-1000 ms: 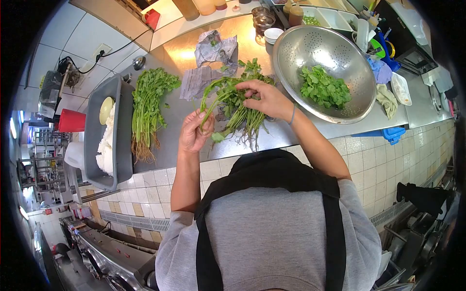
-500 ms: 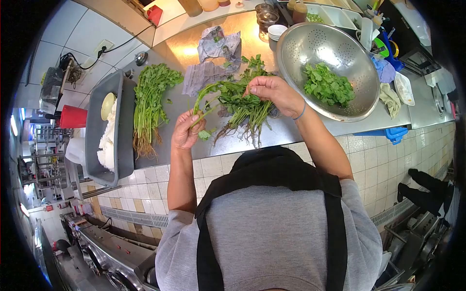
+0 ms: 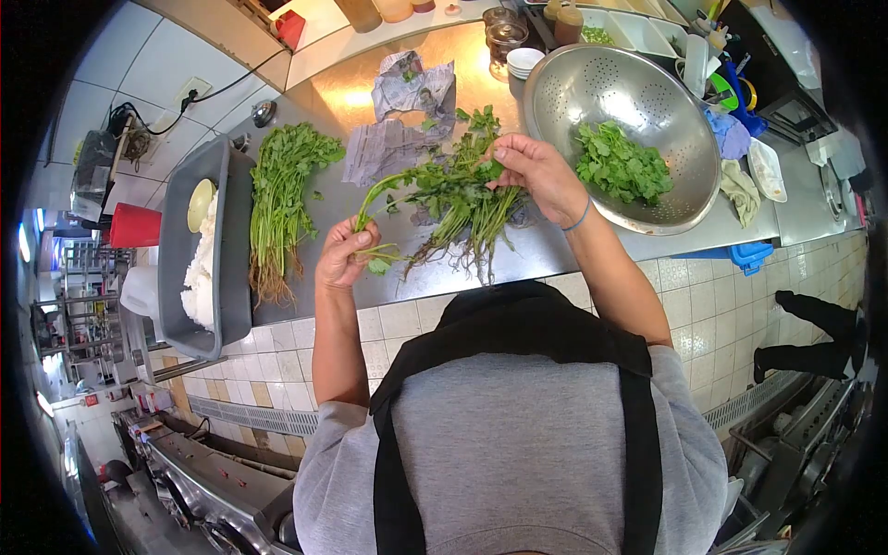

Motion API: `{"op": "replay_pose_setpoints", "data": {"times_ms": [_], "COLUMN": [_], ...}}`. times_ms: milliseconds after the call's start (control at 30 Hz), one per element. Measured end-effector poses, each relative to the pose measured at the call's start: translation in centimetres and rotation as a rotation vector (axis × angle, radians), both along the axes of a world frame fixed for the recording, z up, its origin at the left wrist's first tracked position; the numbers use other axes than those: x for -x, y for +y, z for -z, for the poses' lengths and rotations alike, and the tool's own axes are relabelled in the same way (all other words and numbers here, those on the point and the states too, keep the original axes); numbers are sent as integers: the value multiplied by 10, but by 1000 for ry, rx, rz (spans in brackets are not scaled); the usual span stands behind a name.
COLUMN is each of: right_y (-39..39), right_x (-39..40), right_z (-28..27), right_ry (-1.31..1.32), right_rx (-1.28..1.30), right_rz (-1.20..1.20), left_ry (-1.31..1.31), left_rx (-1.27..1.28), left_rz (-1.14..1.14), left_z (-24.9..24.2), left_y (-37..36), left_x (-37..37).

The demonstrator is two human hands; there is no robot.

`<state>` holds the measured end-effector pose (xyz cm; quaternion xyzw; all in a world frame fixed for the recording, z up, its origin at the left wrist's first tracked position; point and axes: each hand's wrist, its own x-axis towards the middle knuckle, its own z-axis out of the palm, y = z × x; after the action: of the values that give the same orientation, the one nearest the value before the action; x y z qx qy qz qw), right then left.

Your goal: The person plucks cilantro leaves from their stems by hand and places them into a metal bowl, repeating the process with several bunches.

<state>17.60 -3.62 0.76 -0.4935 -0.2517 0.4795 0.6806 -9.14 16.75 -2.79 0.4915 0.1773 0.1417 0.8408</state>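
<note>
My left hand [image 3: 342, 256] is closed on the stem end of a coriander sprig [image 3: 388, 181], which stretches across to the right. My right hand [image 3: 539, 178] pinches at the leafy far end of that sprig; its fingertips partly hide the leaves. Beneath both hands lies a loose heap of coriander [image 3: 453, 217] with roots toward the counter's front edge. Beyond my right hand, a perforated steel colander [image 3: 564, 88] holds picked green leaves [image 3: 624, 165]. Left of my left hand is a rooted coriander bunch [image 3: 282, 199].
A grey tub [image 3: 236, 259] with white contents stands at the left counter edge. Crumpled newspaper [image 3: 384, 148] lies behind the heap. Small white dishes [image 3: 524, 61] sit by the colander. A cloth [image 3: 740, 190] and white tray [image 3: 767, 170] are at right. Another person's dark-clad legs [image 3: 809, 356] show far right.
My left hand has drawn slightly left and down with the stem. My right hand has moved a little right, its fingers somewhat less bunched. The view has shifted slightly.
</note>
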Motion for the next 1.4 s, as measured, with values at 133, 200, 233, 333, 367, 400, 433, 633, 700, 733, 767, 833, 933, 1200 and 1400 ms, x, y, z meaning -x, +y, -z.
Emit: {"op": "replay_pose_setpoints", "data": {"times_ms": [133,200,233,333,367,400,433,633,700,733,767,833,933,1200,1400], "right_y": [0,-1,-1,1,1,2,1,0,5,8,11,16,26,34,34], "right_x": [-3,-1,1,2,0,1,2,6,7,8,10,15,20,10,3], "right_z": [2,-4,-7,-10,-6,-7,-8,4,-2,-7,-15,-21,-20,-13,-29], "right_ry": [24,50,50,58,11,-36,-33,-1461,-1417,-1415,-1310,-1204,-1146,-1130,-1330], "right_rx": [11,38,38,73,68,61,58,167,293,294,303,312,23,-105,-30], "right_rz": [37,51,49,53,42,29,20,-76,-33,-31,0,33,67,-53,30], "left_ry": [14,23,31,110,112,83,55,-47,-62,-78,-77,-41,-48,204,283], "left_rx": [-1,-13,-26,-66,-67,-95,-122,-13,-30,-48,-49,21,-26,-244,-352], "left_rz": [-53,-46,-39,-81,-87,-94,-102,-63,-73,-88,-87,-56,-56,36,17], "left_z": [-4,-5,-6,-13,-12,-10,-8,-1,1,1,0,-5,-10,-38,-45], "left_y": [5,11,13,13,14,15,16,20,19,19,18,16,9,-5,-18], "left_x": [10,14,15,20,21,20,19,16,13,12,11,9,1,-8,-17]}}
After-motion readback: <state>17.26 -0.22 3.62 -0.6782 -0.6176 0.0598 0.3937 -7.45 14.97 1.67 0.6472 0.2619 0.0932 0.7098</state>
